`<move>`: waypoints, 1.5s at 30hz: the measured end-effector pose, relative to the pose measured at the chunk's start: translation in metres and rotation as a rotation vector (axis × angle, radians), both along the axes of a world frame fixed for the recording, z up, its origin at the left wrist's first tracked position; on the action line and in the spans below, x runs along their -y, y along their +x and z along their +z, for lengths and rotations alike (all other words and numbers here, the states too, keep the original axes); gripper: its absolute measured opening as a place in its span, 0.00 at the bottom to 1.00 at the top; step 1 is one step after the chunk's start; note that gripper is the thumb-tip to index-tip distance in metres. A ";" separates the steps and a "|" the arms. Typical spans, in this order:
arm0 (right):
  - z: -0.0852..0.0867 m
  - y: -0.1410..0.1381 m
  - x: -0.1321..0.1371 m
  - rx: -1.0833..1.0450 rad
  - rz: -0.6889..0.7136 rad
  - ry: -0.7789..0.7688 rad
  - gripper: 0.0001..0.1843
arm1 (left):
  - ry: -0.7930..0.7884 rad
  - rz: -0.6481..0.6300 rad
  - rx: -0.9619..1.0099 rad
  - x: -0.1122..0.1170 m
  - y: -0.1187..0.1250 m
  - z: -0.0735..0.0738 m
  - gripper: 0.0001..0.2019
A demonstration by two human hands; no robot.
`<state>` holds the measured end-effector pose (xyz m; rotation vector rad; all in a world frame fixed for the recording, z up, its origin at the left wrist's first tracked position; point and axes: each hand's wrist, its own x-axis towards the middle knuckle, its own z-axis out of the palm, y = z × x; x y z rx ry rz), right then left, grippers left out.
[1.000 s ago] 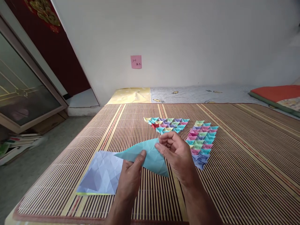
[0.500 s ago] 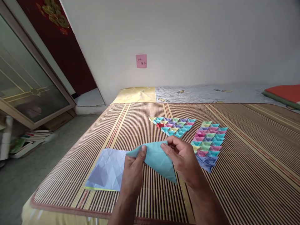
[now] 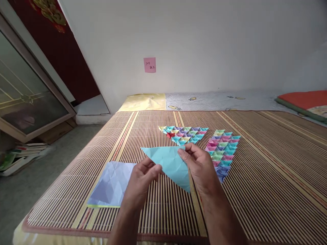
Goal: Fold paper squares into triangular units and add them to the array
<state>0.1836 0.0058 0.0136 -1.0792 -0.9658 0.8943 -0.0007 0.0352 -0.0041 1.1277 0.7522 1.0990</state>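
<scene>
I hold a light-blue paper triangle (image 3: 170,162) above a striped bamboo mat (image 3: 255,177). My left hand (image 3: 141,180) pinches the triangle's lower left edge. My right hand (image 3: 200,166) grips its upper right corner with thumb and fingers. A creased pale lavender paper sheet (image 3: 112,183) lies flat on the mat, left of my left hand. Two patches of small coloured folded paper pieces lie beyond: a triangular patch (image 3: 184,134) and a longer patch (image 3: 221,149) just right of my right hand.
The mat covers a bed with a yellow sheet (image 3: 143,102) at its far end. A red cushion (image 3: 301,100) lies far right. A pink note (image 3: 149,64) is stuck on the white wall. Books (image 3: 20,158) and a glass panel (image 3: 22,98) stand on the floor at left.
The blue triangle has been turned in my hands, its long edge now facing up and left. My left hand shifted its pinch lower on the paper.
</scene>
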 end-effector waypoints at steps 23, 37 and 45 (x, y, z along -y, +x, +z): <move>0.001 -0.003 0.004 0.585 0.209 0.236 0.26 | -0.319 0.350 0.366 -0.008 -0.004 0.010 0.19; -0.004 -0.026 -0.002 0.427 0.086 0.186 0.13 | -0.222 0.284 0.288 0.003 0.011 0.012 0.17; -0.005 -0.032 -0.003 0.271 0.093 0.085 0.11 | -0.255 0.270 0.316 0.007 0.019 0.008 0.18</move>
